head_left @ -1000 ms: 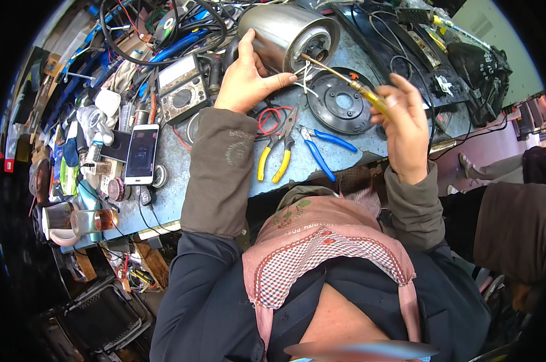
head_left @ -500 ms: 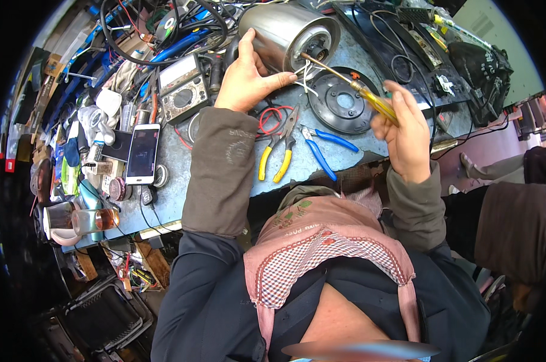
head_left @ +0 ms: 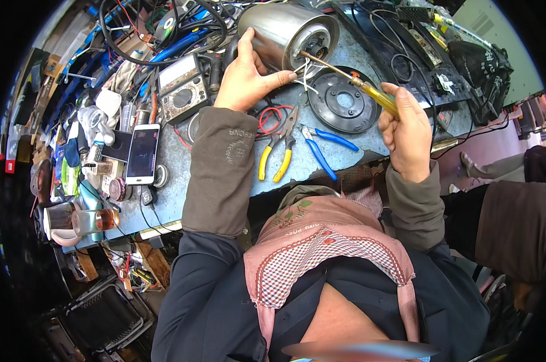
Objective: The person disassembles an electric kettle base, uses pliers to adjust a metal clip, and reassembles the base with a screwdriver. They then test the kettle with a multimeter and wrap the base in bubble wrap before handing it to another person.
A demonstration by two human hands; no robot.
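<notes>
A steel electric kettle (head_left: 273, 36) lies on its side at the top of the bench, its opened underside facing right. My left hand (head_left: 246, 81) grips its body from the left, thumb stretched toward the white wires (head_left: 306, 77) that hang from the underside. In my right hand (head_left: 409, 130) is a screwdriver (head_left: 375, 93) with a translucent yellow handle, fingers closed round the handle's end. Its shaft slants up left, and the tip meets the underside near the wires. Below the shaft rests a round black base cover (head_left: 344, 105), flat on the bench.
Yellow-handled pliers (head_left: 278, 151) and blue-handled cutters (head_left: 324, 148) lie near the front edge. Left of my arm are a multimeter (head_left: 184, 90), a phone (head_left: 142, 154) and a glass of brown liquid (head_left: 95, 221). A black panel (head_left: 375, 42) with cables occupies the right.
My right hand's fingers have shifted on the screwdriver handle, curling in from a more outstretched pose. The kettle and my left hand have barely moved.
</notes>
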